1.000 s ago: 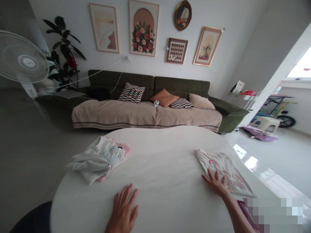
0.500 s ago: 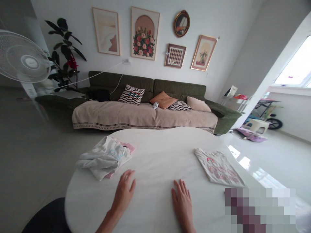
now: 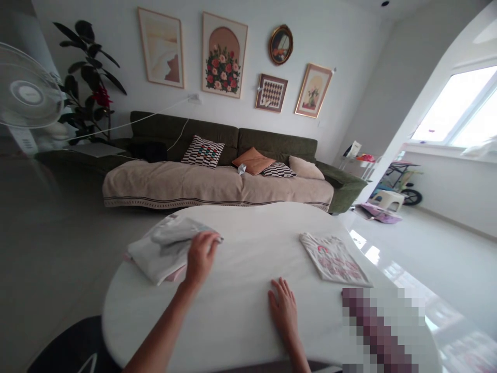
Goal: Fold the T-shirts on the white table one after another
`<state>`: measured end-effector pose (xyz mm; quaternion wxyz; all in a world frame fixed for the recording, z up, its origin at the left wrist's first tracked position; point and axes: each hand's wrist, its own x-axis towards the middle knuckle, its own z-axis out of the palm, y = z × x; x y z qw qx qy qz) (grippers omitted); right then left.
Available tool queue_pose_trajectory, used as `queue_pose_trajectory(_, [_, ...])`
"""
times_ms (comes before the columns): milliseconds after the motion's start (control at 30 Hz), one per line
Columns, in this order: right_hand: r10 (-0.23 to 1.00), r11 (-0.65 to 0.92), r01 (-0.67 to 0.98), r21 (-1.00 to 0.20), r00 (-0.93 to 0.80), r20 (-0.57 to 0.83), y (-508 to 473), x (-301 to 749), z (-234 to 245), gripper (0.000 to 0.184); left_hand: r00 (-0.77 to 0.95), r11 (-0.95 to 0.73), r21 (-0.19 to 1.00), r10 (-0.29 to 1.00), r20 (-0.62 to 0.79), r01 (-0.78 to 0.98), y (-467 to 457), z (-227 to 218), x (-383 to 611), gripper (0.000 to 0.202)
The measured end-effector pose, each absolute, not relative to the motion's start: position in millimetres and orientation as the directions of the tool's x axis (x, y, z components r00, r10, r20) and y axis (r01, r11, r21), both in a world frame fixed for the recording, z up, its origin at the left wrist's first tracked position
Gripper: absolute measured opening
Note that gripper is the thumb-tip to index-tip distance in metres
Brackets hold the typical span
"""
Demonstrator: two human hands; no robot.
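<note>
1. Presently, we take the white table point(image 3: 233, 321) as our landmark; all positions below refer to it.
2. Left hand point(image 3: 200, 259): over the table's left part, fingers bent and drawn together with the thumb. We read it as pinching the near-right edge of a pale garment point(image 3: 159, 251).
3. Pale garment: on the table's left side, loosely folded and rumpled. We note a pink cloth point(image 3: 176, 274) showing from beneath it, near the table's left rim.
4. Right hand point(image 3: 284, 305): palm down on the table's near middle, fingers extended and slightly parted, holding nothing.
5. Folded white shirt point(image 3: 336, 260): flat on the table's right side, well apart from the left hand, beyond and to the right of the right hand. We observe a small rainbow and pinkish print on its upper face.
6. Beyond the table's far edge we log a green sofa point(image 3: 277, 145) with a beige throw point(image 3: 217, 184) and an orange cushion point(image 3: 253, 161).
7. Past the table's left end we record a fan point(image 3: 27, 93).
</note>
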<state>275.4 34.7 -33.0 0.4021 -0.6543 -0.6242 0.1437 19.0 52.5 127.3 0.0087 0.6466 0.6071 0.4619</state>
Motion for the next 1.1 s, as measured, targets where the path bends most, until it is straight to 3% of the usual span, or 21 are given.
queue_pose_trajectory(67, [0.929, 0.112, 0.647, -0.754, 0.201, 0.31, 35.1, 283.7, -26.7, 0.044, 0.083, -0.415, 0.55, 0.845, 0.527, 0.724, 30.1, 120.2, 44.0, 0.02])
queue_pose_trajectory(133, [0.926, 0.124, 0.59, -0.797, 0.22, 0.307, 31.8, 294.9, -17.2, 0.046, 0.521, -0.586, 0.595, 0.798, 0.304, 0.55, 5.1, 105.4, 58.7, 0.027])
queue_pose_trajectory(200, [0.926, 0.142, 0.549, -0.824, 0.221, 0.306, 24.1, 304.9, -6.9, 0.047, 0.69, -0.55, 0.679, 0.718, 0.088, 0.486, -13.9, 85.2, 61.8, 0.036])
queue_pose_trajectory(300, [0.944, 0.164, 0.537, -0.828, 0.158, 0.29, 7.2, 305.8, 3.6, 0.043, 0.572, -0.417, 0.711, 0.82, 0.026, 0.565, -20.4, 52.6, 55.7, 0.036])
queue_pose_trajectory(400, [0.955, 0.17, 0.597, -0.784, 0.097, 0.281, -9.5, 284.0, 6.2, 0.042, 0.366, -0.375, 0.739, 0.912, 0.186, 0.559, -5.7, 25.2, 53.9, 0.035])
queue_pose_trajectory(467, [0.954, 0.171, 0.73, -0.662, 0.045, 0.296, -17.0, 262.5, 8.2, 0.049, 0.202, -0.337, 0.75, 0.942, 0.27, 0.569, 8.1, 11.7, 56.8, 0.04])
queue_pose_trajectory(567, [0.966, 0.162, 0.891, -0.425, -0.055, 0.252, -18.2, 237.3, 19.0, 0.024, 0.021, -0.239, 0.759, 0.958, 0.285, 0.605, 27.4, -0.3, 58.7, 0.051])
queue_pose_trajectory(633, [0.972, 0.172, 0.907, -0.386, -0.093, 0.215, -11.2, 232.2, 31.1, 0.025, -0.012, -0.193, 0.774, 0.968, 0.25, 0.603, 37.9, -2.0, 54.9, 0.052])
queue_pose_trajectory(733, [0.969, 0.206, 0.888, -0.412, -0.126, 0.213, 6.0, 238.6, 50.7, 0.03, 0.034, -0.164, 0.801, 0.984, 0.177, 0.576, 46.5, 5.1, 44.6, 0.037])
queue_pose_trajectory(833, [0.959, 0.26, 0.852, -0.455, -0.17, 0.228, 17.5, 241.8, 62.8, 0.016, 0.091, -0.174, 0.817, 0.985, 0.149, 0.549, 43.5, 20.9, 39.0, 0.019])
queue_pose_trajectory(867, [0.953, 0.286, 0.834, -0.472, -0.194, 0.233, 18.3, 239.1, 64.2, 0.012, 0.106, -0.188, 0.821, 0.982, 0.155, 0.539, 40.1, 27.3, 39.5, 0.018])
queue_pose_trajectory(967, [0.936, 0.347, 0.777, -0.526, -0.254, 0.242, 16.7, 224.8, 64.1, 0.026, 0.176, -0.25, 0.831, 0.967, 0.186, 0.496, 27.0, 47.2, 44.6, 0.024])
queue_pose_trajectory(1100, [0.941, 0.329, 0.708, -0.625, -0.189, 0.281, 33.4, 239.5, 74.9, 0.009, 0.194, -0.303, 0.821, 0.952, 0.237, 0.484, 11.0, 71.6, 39.2, 0.028])
